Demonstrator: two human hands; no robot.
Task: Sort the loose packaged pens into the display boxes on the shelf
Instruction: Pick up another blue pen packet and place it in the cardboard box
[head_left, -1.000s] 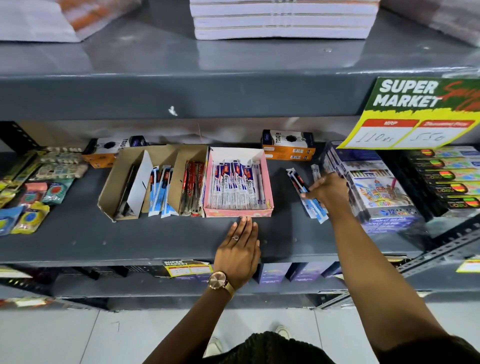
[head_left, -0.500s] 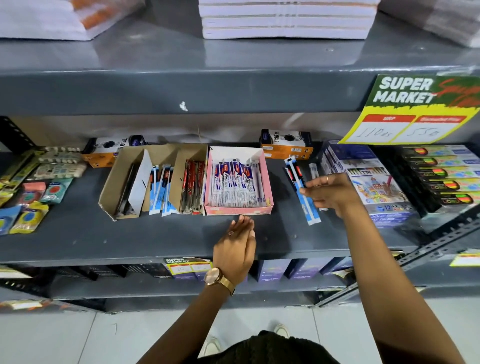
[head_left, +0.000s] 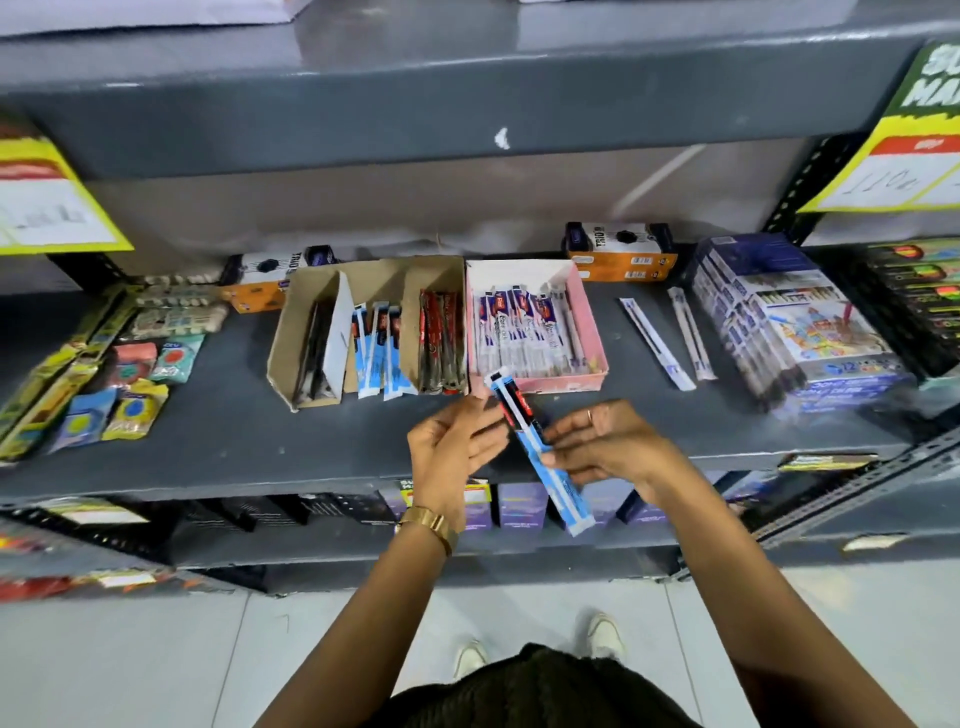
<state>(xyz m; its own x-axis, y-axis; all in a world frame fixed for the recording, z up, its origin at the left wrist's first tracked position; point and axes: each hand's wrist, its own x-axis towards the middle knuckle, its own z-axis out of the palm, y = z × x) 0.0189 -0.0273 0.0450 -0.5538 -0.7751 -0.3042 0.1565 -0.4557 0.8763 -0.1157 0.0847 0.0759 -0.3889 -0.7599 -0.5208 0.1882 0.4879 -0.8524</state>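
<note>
Grey steel shelf (head_left: 218, 447), stationery aisle: we pinch a blue packaged pen (head_left: 540, 457) in our right hand (head_left: 608, 447), left hand (head_left: 452, 447) spread beside it, likely matching it to the blue packs in the cardboard display box (head_left: 301, 332) at ten o'clock; two loose pens (head_left: 670, 343) remain at two o'clock.

A single wide-angle view, worn on the person's head, looks forward and steeply down at the grey metal shelf (head_left: 218, 431), which runs straight across the middle of the picture. It stands close: the open pink cardboard display box (head_left: 587, 332) lies just past centre toward 12 o'clock, both forearms enter from 6 o'clock, and white shoes on pale floor tiles show at the bottom. The shelf above fills the top toward 12. Yellow price cards hang at 9 and 2 o'clock. The edges bow.
</note>
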